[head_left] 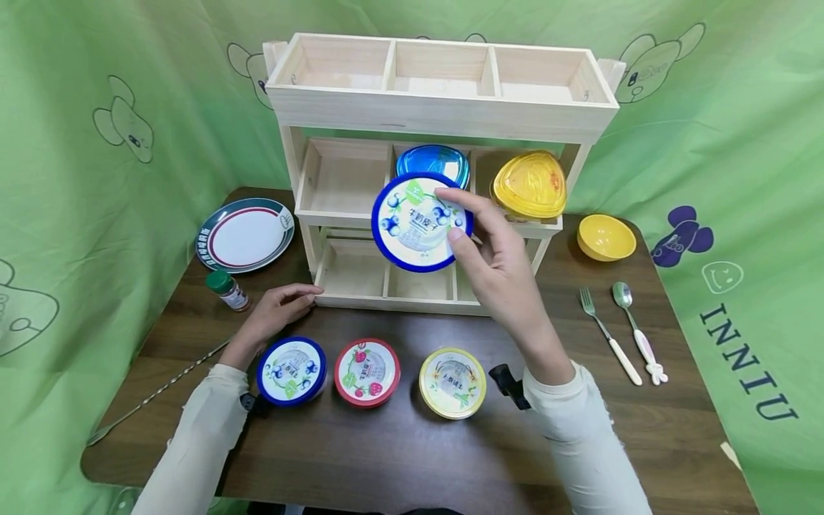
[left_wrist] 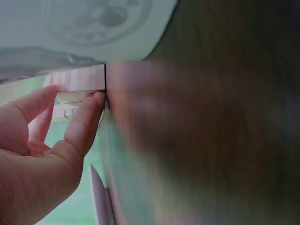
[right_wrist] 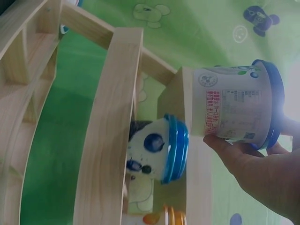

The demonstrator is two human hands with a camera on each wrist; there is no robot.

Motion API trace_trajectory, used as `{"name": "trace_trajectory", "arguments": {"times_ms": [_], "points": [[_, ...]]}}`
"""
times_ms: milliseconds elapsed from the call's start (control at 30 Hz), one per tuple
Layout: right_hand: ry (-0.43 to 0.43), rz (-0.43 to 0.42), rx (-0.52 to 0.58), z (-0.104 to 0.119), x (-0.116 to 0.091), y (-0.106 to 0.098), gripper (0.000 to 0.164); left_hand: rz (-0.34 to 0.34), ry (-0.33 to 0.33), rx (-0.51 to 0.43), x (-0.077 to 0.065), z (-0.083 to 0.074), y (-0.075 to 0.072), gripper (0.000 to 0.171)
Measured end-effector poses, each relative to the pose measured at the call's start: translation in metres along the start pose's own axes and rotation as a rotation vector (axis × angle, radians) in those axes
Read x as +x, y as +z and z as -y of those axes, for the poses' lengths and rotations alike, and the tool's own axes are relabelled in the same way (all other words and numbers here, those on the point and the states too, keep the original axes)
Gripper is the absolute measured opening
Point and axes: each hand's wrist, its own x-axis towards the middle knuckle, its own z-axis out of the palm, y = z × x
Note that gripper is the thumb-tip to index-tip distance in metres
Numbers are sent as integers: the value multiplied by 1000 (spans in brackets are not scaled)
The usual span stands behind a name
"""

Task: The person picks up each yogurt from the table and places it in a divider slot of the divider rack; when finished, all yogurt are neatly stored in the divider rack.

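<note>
My right hand (head_left: 505,275) grips a white tub with a blue lid (head_left: 418,225), lid towards me, in front of the shelf's middle tier. In the right wrist view the tub's printed side (right_wrist: 229,105) shows, with the thumb along it. Behind it, a tub with a shiny blue lid (right_wrist: 174,149) stands in the middle compartment. My left hand (head_left: 277,315) rests on the table, fingertips touching the lower left corner of the wooden shelf (head_left: 444,114). Near my left wrist stand a blue-lidded tub (head_left: 292,372), a red-lidded tub (head_left: 367,372) and, farther right, a yellow-lidded tub (head_left: 453,383).
A yellow-lidded container (head_left: 531,184) occupies the middle tier's right compartment. Left of the shelf are a plate (head_left: 247,234) and a green-capped jar (head_left: 228,291). A yellow bowl (head_left: 606,238), fork (head_left: 608,336) and spoon (head_left: 639,332) lie right. A long thin stick (head_left: 154,393) lies left.
</note>
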Motion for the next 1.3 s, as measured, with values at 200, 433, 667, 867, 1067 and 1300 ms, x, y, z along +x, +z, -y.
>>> {"name": "trace_trajectory", "arguments": {"times_ms": [200,433,667,867,1067,1300], "points": [[-27,25,18,-2,10,17,43,3,-13,3,-1,0,-1,40],[-65,76,60,-5,26,37,43,7,-20,-13,-2,1,-2,42],[-55,57,85,-10,43,51,43,5,-26,12,-2,-2,-1,41],[-64,31,129,-17,57,63,43,12,-19,11,-1,-4,-1,40],[-38,32,130,-25,72,76,44,26,-16,-50,-2,-2,-1,40],[-1,16,119,-36,84,86,44,28,-13,-57,-2,-1,-1,40]]}}
